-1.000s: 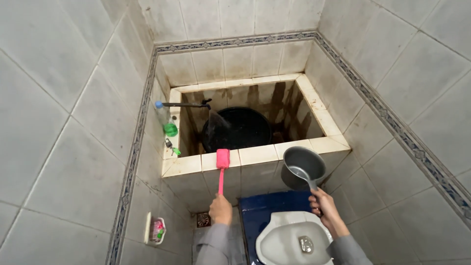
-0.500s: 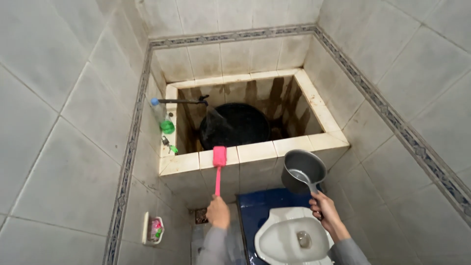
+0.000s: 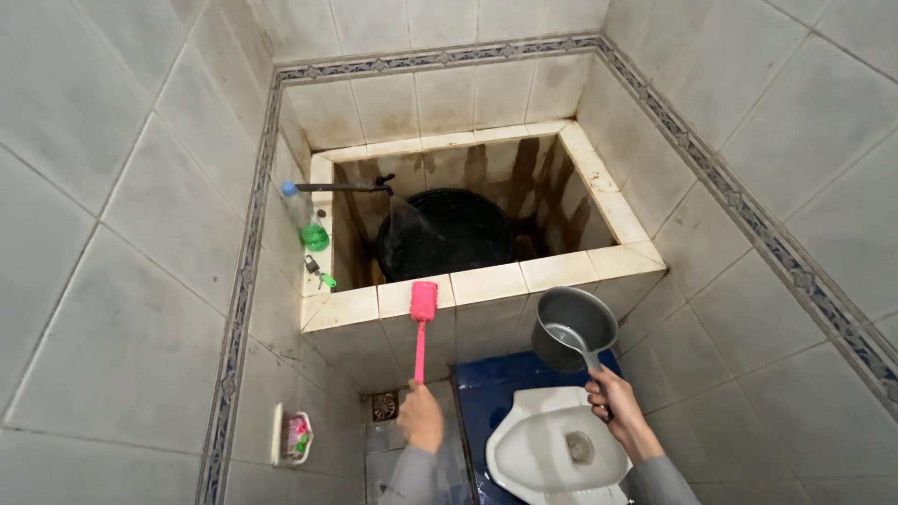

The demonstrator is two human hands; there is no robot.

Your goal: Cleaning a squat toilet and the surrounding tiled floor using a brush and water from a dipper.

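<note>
My left hand (image 3: 421, 418) grips the handle of a pink long-handled brush (image 3: 423, 313), whose head rests against the front rim of the tiled water basin (image 3: 496, 279). In my right hand (image 3: 613, 405) is a grey dipper (image 3: 572, 326), held by its handle, tilted toward me, in front of the basin wall. Below both hands lies a white squat toilet (image 3: 547, 449) on a blue base.
A black tub (image 3: 449, 232) sits inside the basin under a wall tap (image 3: 351, 187). A clear bottle with green liquid (image 3: 307, 220) and a small green-tipped item stand on the left rim. A soap holder (image 3: 295, 435) hangs low on the left wall. A floor drain (image 3: 384, 406) lies beside the toilet.
The view has dipped and shifted slightly. My left hand has dropped a little with the brush. The dipper stays at about the same place.
</note>
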